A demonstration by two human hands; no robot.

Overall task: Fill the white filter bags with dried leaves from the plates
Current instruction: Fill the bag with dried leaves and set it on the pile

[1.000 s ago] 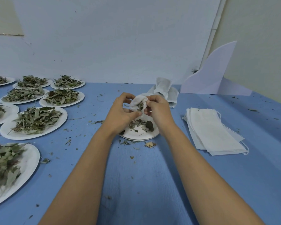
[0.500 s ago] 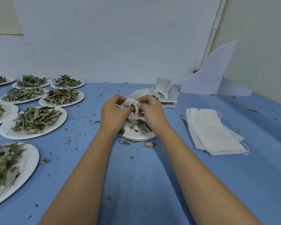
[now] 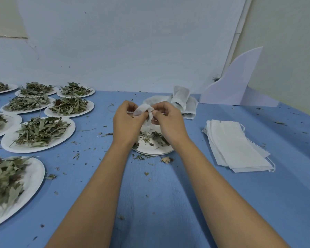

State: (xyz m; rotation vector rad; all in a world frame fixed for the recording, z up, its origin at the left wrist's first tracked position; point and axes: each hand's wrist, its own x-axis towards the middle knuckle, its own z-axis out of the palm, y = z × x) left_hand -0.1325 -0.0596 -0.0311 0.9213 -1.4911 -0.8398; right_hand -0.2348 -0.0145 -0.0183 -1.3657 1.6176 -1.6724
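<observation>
Head view: the left hand (image 3: 127,120) and right hand (image 3: 168,120) meet above a small plate (image 3: 150,150). Both pinch the top of one filter bag (image 3: 142,109), which hangs bunched between the fingertips over the plate. Its mouth looks gathered, so I judge the step to be closing a filled bag, probably by a drawstring; how full it is I cannot tell. Few leaves (image 3: 156,136) lie on that plate. The next move calls for pulling the mouth tight without tearing the thin cloth or spilling, then setting the bag with the filled bags (image 3: 182,101) just behind. A stack of flat bags (image 3: 236,145) lies to the right on the blue bench (image 3: 150,203). Many heaped plates (image 3: 38,133) wait at left, so much of the task is not yet done.
</observation>
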